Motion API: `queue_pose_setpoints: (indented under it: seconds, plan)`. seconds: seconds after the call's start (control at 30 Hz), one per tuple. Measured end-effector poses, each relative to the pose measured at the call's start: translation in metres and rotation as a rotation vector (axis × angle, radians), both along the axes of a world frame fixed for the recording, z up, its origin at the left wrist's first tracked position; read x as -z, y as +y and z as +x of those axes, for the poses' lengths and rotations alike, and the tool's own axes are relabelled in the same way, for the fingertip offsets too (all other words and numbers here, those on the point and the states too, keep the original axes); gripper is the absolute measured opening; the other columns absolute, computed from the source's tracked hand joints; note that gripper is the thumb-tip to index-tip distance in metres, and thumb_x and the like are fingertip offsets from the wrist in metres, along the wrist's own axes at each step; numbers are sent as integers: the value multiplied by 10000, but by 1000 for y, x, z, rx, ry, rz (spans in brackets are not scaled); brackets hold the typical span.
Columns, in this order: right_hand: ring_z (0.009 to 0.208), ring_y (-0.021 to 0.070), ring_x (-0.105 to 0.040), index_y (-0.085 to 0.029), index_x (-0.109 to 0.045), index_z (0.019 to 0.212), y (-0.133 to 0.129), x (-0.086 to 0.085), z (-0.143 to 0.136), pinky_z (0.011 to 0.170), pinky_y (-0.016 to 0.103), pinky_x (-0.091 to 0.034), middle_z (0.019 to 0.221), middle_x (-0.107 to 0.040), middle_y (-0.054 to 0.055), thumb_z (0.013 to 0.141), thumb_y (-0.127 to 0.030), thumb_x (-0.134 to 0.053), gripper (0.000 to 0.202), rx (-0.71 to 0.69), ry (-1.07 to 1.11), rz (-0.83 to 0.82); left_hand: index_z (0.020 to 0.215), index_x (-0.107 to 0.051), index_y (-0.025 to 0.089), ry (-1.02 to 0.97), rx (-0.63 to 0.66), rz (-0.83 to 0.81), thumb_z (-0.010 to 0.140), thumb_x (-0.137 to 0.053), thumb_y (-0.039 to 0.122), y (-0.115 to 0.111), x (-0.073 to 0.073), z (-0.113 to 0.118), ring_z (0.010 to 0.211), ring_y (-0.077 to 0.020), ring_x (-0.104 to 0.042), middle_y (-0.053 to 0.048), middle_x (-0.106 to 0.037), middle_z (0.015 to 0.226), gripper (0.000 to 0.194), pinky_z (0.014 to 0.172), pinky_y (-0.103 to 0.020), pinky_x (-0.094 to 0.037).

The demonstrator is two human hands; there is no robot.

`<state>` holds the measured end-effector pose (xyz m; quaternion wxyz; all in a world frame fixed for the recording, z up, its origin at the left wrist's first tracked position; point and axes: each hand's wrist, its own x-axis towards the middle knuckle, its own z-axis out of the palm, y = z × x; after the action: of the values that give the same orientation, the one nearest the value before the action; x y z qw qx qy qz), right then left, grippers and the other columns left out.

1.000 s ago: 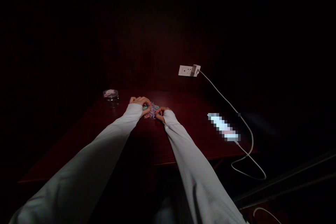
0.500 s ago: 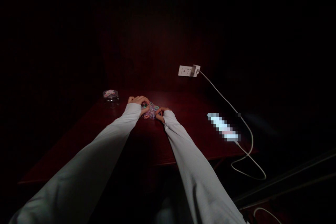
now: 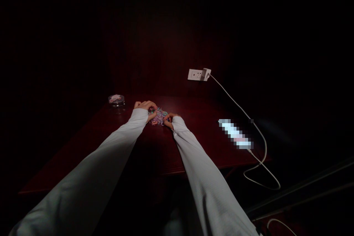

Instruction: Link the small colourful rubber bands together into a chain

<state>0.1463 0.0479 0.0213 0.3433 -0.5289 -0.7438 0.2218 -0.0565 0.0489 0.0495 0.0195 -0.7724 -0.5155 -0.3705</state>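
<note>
Multicoloured heap of small pastel pieces (image 3: 159, 118) lies roughly round, bits pointing every way, toward the far edge of the dark red wooden desk (image 3: 199, 132). The loosely curled left hand (image 3: 145, 107) hides its left side; the bent-fingered right hand (image 3: 170, 118) meets its right. Whether either grips anything, I cannot tell. A clear round container (image 3: 116, 100) stands near the far left corner; rightward, a pixelated glowing device (image 3: 235, 134) joins a white cable (image 3: 235, 101).
</note>
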Motion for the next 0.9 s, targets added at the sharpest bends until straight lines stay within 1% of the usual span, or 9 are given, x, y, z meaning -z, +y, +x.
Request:
queue_pose_setpoints:
  seconds: [0.17,0.33,0.57,0.67,0.77,0.9]
  plan:
    - [640,117,-469,-218,-736,819,-3,-3,-1,647,216,-352,646,-510,-69,779,-233,-686,66,-17,11,-4,878,-666,256,20,14,-14,832,-675,239,-1,1,1,920,-213,-664,7,-797,1068,51,937,-416,-331]
    - [673,128,-483,-223,-728,801,-3,-5,-3,672,219,-359,664,-537,-58,757,-204,-681,67,-10,-8,50,877,-678,251,75,58,-42,785,-687,224,1,6,3,983,-233,-662,-7,-789,1040,96,939,-407,-335]
    - [723,139,-495,-223,-722,787,-3,-7,-5,739,225,-392,703,-543,-44,750,-173,-675,78,-15,-54,113,877,-671,254,77,96,-94,778,-692,238,4,11,3,948,-218,-654,8,-786,1020,102,920,-390,-352]
    - [740,145,-502,-223,-721,800,-3,-7,-5,762,230,-399,723,-553,-36,760,-174,-670,82,-20,-61,136,872,-670,251,58,90,-101,787,-687,225,4,13,5,900,-203,-657,15,-784,1018,90,925,-392,-352]
    - [737,147,-502,-219,-718,803,-3,-7,-5,764,232,-400,724,-554,-34,760,-180,-672,74,-20,-63,134,873,-680,247,53,82,-98,798,-684,219,3,12,6,901,-202,-662,12,-779,1026,80,938,-397,-346]
    - [725,145,-500,-220,-719,810,-4,-9,-5,745,231,-395,721,-559,-36,756,-202,-671,74,-24,-47,100,875,-689,240,65,64,-87,802,-688,220,1,7,7,934,-219,-663,-5,-776,1038,76,948,-406,-338]
